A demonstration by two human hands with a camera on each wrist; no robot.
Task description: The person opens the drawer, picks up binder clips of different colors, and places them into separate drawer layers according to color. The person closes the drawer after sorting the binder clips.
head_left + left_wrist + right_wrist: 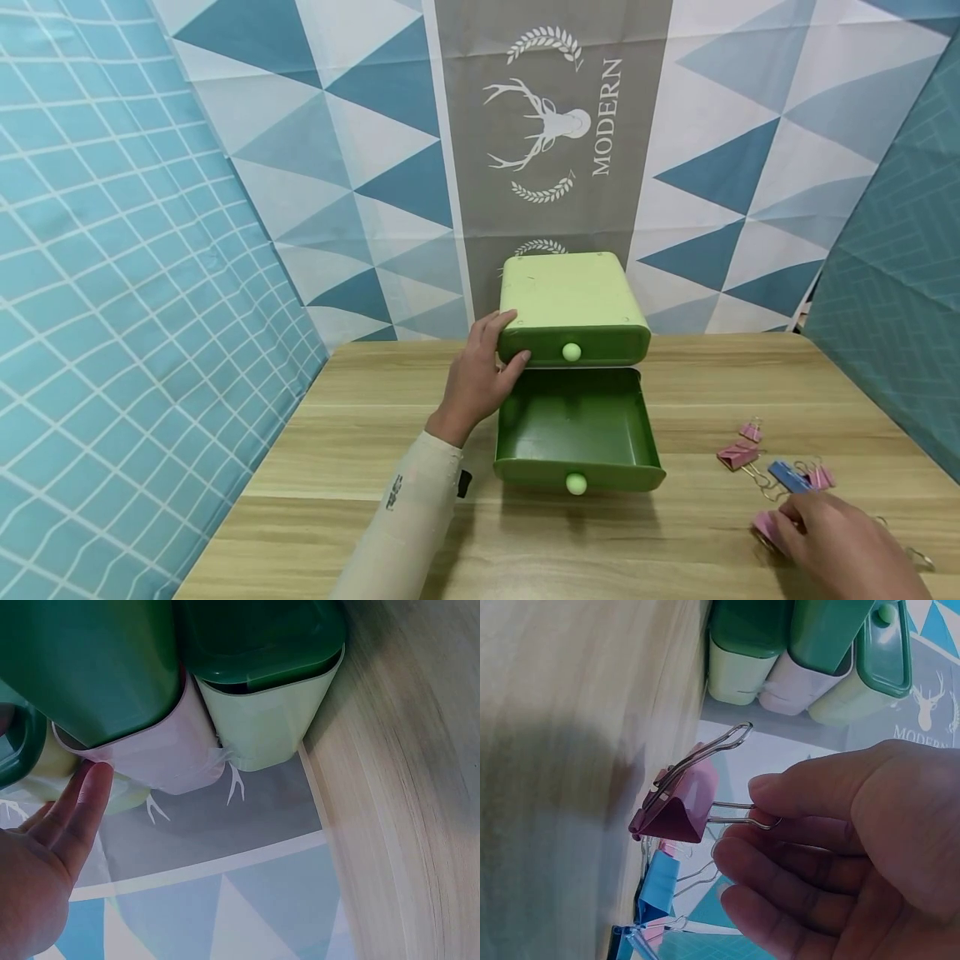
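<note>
A small stacked drawer box point(570, 292) with a light green top stands on the table. Its middle drawer point(536, 475), dark green inside with a round knob, is pulled out; the top drawer point(607, 346) is closed. My left hand point(476, 375) rests on the box's upper left corner, thumb on the front and fingers along the side. In the left wrist view those fingers look straight. At the right, my right hand point(843, 542) pinches a pink binder clip point(679, 799) by one wire handle between thumb and fingers.
Near the right hand lie more binder clips: a blue clip point(789, 477), a pink clip point(738, 454), a smaller pink clip point(752, 430) and others partly hidden by the hand. A patterned cloth point(375, 167) hangs behind the wooden table point(360, 433).
</note>
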